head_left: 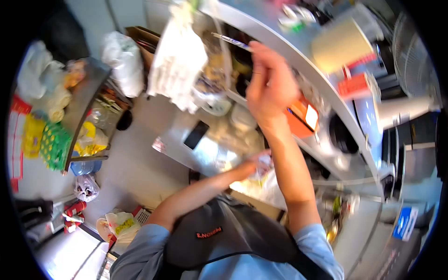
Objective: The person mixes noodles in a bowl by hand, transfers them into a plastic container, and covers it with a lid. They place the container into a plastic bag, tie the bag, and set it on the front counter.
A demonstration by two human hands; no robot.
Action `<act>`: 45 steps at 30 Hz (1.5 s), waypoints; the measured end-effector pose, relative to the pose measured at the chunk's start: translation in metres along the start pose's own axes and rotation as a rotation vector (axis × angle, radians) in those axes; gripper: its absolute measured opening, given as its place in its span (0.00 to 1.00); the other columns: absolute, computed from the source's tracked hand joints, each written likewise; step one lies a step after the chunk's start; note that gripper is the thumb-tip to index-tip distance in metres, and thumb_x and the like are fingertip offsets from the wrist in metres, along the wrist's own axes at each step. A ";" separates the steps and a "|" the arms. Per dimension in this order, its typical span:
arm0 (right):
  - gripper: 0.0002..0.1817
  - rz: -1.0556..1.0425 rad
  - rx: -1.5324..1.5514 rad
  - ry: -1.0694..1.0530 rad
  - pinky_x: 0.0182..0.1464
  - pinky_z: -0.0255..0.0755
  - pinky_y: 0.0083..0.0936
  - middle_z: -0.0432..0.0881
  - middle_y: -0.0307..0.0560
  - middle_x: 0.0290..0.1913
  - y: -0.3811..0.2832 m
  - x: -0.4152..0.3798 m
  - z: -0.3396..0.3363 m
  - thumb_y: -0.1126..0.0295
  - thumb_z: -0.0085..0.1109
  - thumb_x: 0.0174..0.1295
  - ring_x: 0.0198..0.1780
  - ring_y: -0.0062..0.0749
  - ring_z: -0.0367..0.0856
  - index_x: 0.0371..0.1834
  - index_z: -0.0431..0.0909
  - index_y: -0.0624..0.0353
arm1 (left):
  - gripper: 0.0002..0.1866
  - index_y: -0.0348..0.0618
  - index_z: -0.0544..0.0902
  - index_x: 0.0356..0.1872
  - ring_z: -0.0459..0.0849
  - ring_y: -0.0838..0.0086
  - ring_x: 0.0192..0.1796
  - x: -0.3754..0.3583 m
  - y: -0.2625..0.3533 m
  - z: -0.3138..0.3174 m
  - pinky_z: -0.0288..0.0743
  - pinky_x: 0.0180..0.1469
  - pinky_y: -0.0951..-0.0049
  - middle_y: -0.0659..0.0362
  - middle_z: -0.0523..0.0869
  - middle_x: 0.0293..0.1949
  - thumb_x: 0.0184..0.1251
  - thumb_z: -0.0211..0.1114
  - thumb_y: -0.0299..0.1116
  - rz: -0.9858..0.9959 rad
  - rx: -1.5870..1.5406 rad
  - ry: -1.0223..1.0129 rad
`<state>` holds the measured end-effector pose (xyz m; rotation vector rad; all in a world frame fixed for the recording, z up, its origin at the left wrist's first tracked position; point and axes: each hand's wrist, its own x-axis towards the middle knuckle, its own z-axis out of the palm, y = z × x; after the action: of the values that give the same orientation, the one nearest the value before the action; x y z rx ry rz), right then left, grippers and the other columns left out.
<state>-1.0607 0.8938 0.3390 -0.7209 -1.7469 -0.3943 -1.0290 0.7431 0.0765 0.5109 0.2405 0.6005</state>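
My right hand is raised in front of the shelf, its fingers closed on a thin pen-like stick that points up and to the left. Lower down, over the worktop, my left hand is by a pale, crumpled item; blur hides its fingers. A black phone lies on the worktop to the left. Behind my right wrist is an orange box with a white label. White cloth-like material hangs left of the stick.
A long curved shelf edge runs above and right of my right hand. On it stand a cream container and a red box. A white bag and a loaded side table are at the left.
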 end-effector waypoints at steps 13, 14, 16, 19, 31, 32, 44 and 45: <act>0.21 0.486 -0.093 -0.945 0.44 0.81 0.42 0.85 0.49 0.48 0.019 -0.302 -0.247 0.75 0.61 0.57 0.47 0.50 0.87 0.56 0.75 0.54 | 0.37 0.61 0.48 0.85 0.82 0.69 0.43 0.005 0.005 0.024 0.78 0.44 0.65 0.47 0.71 0.73 0.79 0.51 0.40 0.017 -0.042 0.145; 0.15 0.668 -0.062 -1.023 0.44 0.81 0.43 0.86 0.51 0.44 0.027 -0.328 -0.247 0.67 0.60 0.63 0.44 0.52 0.87 0.53 0.78 0.57 | 0.37 0.61 0.48 0.85 0.83 0.70 0.43 0.006 0.001 0.029 0.78 0.44 0.66 0.46 0.70 0.74 0.79 0.51 0.40 0.014 -0.024 0.144; 0.16 0.850 -0.019 -1.090 0.44 0.81 0.44 0.87 0.53 0.41 0.034 -0.342 -0.255 0.59 0.59 0.69 0.42 0.53 0.88 0.50 0.82 0.60 | 0.38 0.60 0.48 0.85 0.83 0.70 0.42 0.009 -0.004 0.039 0.78 0.44 0.66 0.45 0.69 0.74 0.78 0.52 0.40 0.011 0.007 0.125; 0.34 0.887 -0.352 -1.643 0.43 0.80 0.47 0.87 0.58 0.32 0.029 -0.347 -0.286 0.40 0.51 0.74 0.37 0.56 0.88 0.33 0.87 0.64 | 0.39 0.59 0.48 0.85 0.85 0.69 0.41 0.008 0.003 0.044 0.79 0.45 0.67 0.44 0.70 0.74 0.76 0.55 0.38 -0.002 0.032 0.151; 0.10 1.103 -0.023 -0.570 0.48 0.81 0.39 0.88 0.59 0.39 0.078 -0.314 -0.384 0.71 0.65 0.65 0.41 0.54 0.87 0.45 0.85 0.65 | 0.34 0.45 0.66 0.78 0.89 0.61 0.50 -0.007 0.001 -0.015 0.81 0.55 0.62 0.47 0.88 0.54 0.75 0.60 0.47 0.009 0.700 0.744; 0.12 1.341 0.032 -0.568 0.49 0.81 0.39 0.89 0.60 0.41 0.105 -0.352 -0.376 0.70 0.65 0.65 0.44 0.55 0.88 0.47 0.86 0.65 | 0.31 0.43 0.70 0.74 0.89 0.61 0.49 -0.011 -0.009 -0.061 0.82 0.54 0.61 0.49 0.88 0.49 0.74 0.62 0.47 0.000 0.863 0.857; 0.25 1.403 -0.724 -1.116 0.66 0.71 0.57 0.76 0.57 0.65 0.177 -0.614 -0.293 0.54 0.56 0.70 0.68 0.57 0.75 0.62 0.71 0.60 | 0.27 0.41 0.79 0.55 0.92 0.63 0.42 -0.020 -0.087 -0.227 0.83 0.45 0.63 0.53 0.91 0.45 0.55 0.80 0.33 -0.195 1.401 1.185; 0.28 1.512 -0.590 -1.215 0.72 0.64 0.59 0.76 0.58 0.66 0.166 -0.561 -0.322 0.52 0.58 0.69 0.71 0.57 0.72 0.64 0.70 0.60 | 0.23 0.40 0.78 0.56 0.92 0.64 0.43 -0.029 -0.085 -0.229 0.84 0.44 0.64 0.53 0.91 0.46 0.61 0.76 0.29 -0.110 1.268 1.078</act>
<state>-0.6218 0.6774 -0.1151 -2.7840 -1.4480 0.7902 -1.0941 0.7541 -0.1601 1.3382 1.7273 0.5084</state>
